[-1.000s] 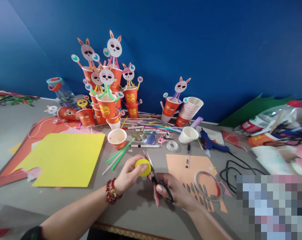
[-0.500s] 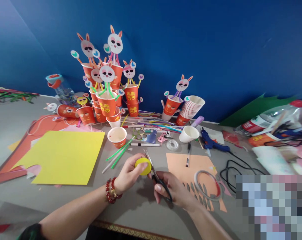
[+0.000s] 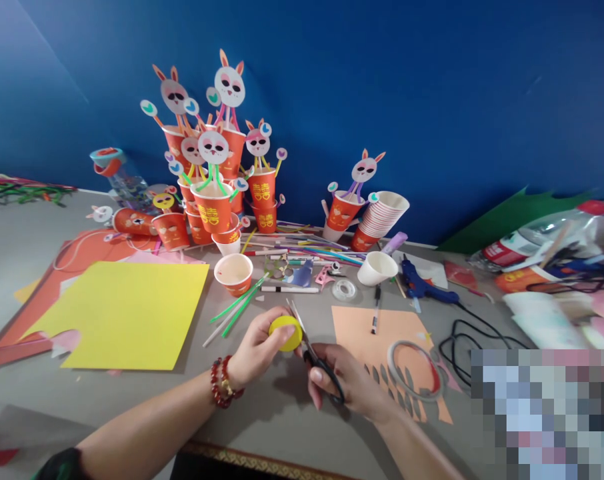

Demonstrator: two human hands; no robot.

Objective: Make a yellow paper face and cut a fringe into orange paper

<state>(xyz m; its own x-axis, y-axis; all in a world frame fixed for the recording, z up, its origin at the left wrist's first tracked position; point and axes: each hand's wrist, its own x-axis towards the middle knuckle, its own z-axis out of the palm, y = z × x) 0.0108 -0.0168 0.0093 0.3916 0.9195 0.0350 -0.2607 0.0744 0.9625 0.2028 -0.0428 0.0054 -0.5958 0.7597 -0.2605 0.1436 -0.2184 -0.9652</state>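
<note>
Near the surface's (image 3: 272, 427) front edge, your left hand (image 3: 259, 348) pinches a yellow disc (image 3: 285, 335); your right hand (image 3: 349, 381) curls round scissors (image 3: 311, 354). Farther back, a red cup (image 3: 209, 212) reads "囍" in gold.

Compared with one second earlier, the head view is angled slightly lower: the round white paper rabbit faces (image 3: 229, 87), printed orange paper cups (image 3: 212, 212) and large yellow paper sheet (image 3: 127, 313) appear higher.
</note>
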